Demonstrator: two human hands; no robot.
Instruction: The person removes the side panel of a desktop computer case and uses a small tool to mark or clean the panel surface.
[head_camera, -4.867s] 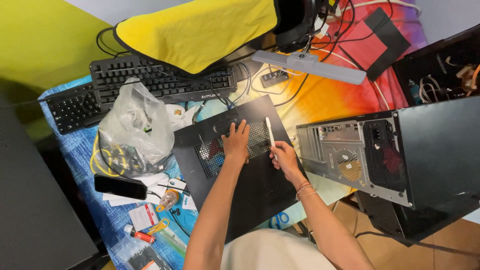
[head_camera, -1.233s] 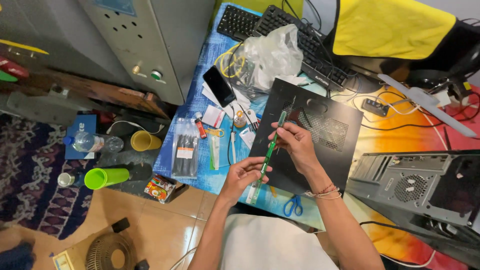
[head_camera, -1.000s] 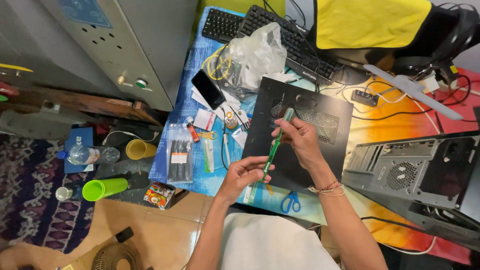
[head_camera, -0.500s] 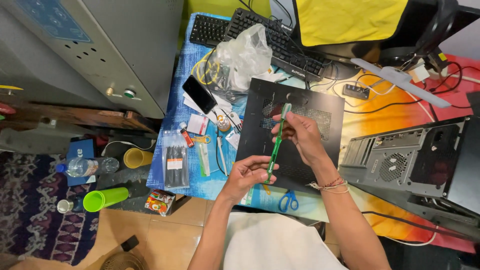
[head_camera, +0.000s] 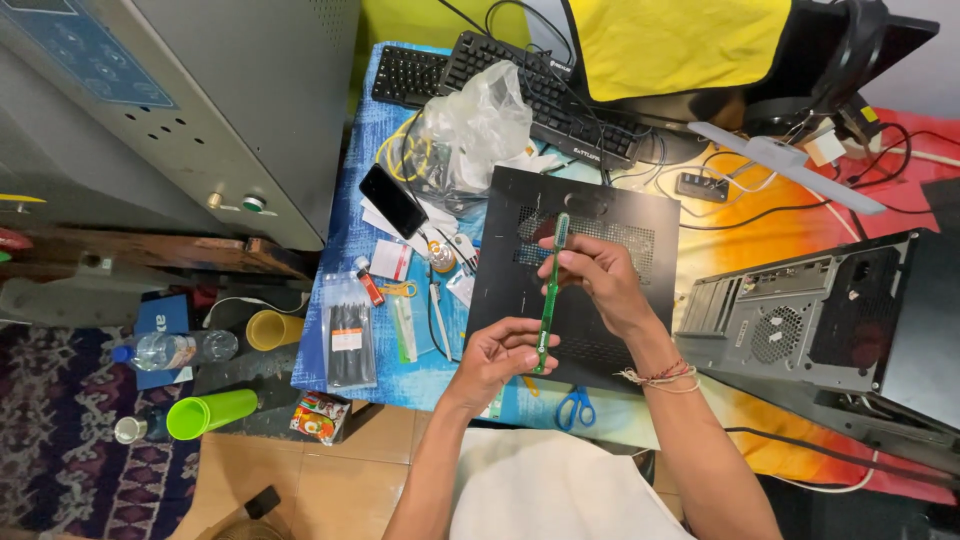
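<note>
A long, thin green toothbrush (head_camera: 551, 290) is held upright over a black perforated computer side panel (head_camera: 640, 230) lying on the table. My left hand (head_camera: 495, 357) grips its lower end. Higher up the handle, my right hand (head_camera: 595, 280) pinches it near the middle. The brush head points away from me, towards the keyboards.
An open computer case (head_camera: 830, 320) lies at the right. Two black keyboards (head_camera: 520, 75), a clear plastic bag (head_camera: 470, 125), a phone (head_camera: 393, 200), cable ties (head_camera: 347, 330), small tools and blue scissors (head_camera: 574, 407) crowd the blue mat. Bottles and cups (head_camera: 210, 413) stand on the floor left.
The view has shifted to the right and closer over the table. Both hands keep hold of the green toothbrush, which has been raised more upright over the panel.
</note>
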